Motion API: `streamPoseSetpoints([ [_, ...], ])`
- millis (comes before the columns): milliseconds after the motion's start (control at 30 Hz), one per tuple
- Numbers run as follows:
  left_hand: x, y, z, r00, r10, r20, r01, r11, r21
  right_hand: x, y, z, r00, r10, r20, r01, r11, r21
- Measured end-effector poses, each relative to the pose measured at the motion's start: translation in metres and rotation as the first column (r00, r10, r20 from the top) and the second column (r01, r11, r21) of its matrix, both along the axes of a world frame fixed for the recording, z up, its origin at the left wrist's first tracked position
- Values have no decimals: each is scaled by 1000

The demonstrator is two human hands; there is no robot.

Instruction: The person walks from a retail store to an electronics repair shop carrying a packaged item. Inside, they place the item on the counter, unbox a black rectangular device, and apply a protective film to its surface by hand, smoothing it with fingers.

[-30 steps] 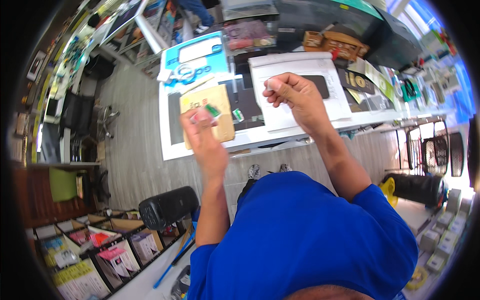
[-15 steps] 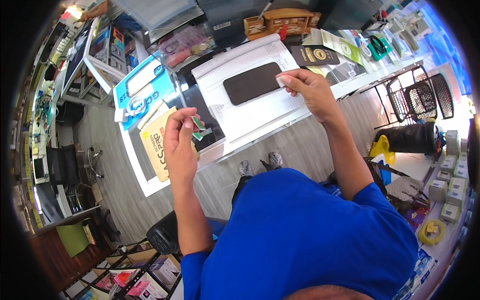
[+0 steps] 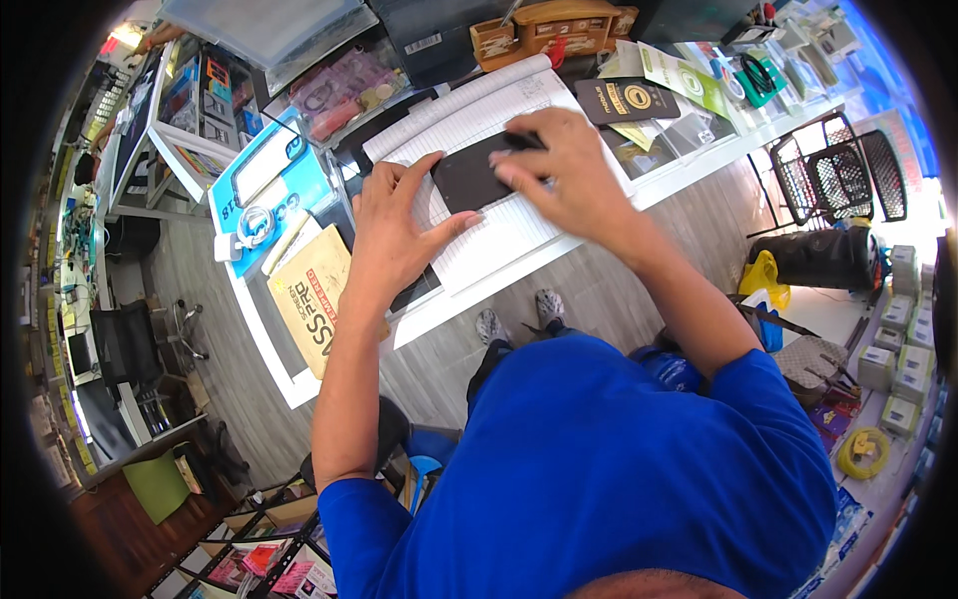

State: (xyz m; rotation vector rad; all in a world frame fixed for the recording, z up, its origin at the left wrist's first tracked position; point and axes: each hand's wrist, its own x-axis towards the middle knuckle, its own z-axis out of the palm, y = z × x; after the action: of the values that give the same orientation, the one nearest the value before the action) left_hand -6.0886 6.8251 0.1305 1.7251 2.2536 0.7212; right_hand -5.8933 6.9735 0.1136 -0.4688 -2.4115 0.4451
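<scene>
A dark phone lies face up on an open lined notebook. My left hand is at the phone's left end, thumb and forefinger spread around its corner, with nothing visible in it. Over the phone's right part is my right hand, its fingers bent and smeared by motion. Something small and pale shows at its fingertips, too blurred to make out. Both forearms reach in from the lower edge.
Left of the notebook lie a tan screen-protector envelope, a coiled white cable and a blue box with a phone case. A wooden organizer stands behind; a black card lies to the right.
My left hand has moved right to the phone, and the small green-and-red packet it held is no longer visible. My right hand has moved left, over the phone's screen.
</scene>
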Motion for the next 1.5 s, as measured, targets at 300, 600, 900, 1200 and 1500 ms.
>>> streamPoseSetpoints([
  [300,0,-3,-5,1000,-6,-1,6,998,66,-1,-6,9,967,45,249,-47,999,4],
  [600,-1,-4,-5,999,22,37,-25,998,63,-29,0,19,902,314,298,-313,948,-51],
  [900,-4,-3,-4,998,26,53,-29,998,50,-24,20,32,843,406,354,-424,905,-29],
  [1200,-5,-1,4,989,49,142,-46,999,-22,1,34,33,862,314,398,-294,949,-112],
  [1500,-9,-1,4,983,50,178,-39,997,-65,4,42,26,847,367,385,-298,927,-229],
])
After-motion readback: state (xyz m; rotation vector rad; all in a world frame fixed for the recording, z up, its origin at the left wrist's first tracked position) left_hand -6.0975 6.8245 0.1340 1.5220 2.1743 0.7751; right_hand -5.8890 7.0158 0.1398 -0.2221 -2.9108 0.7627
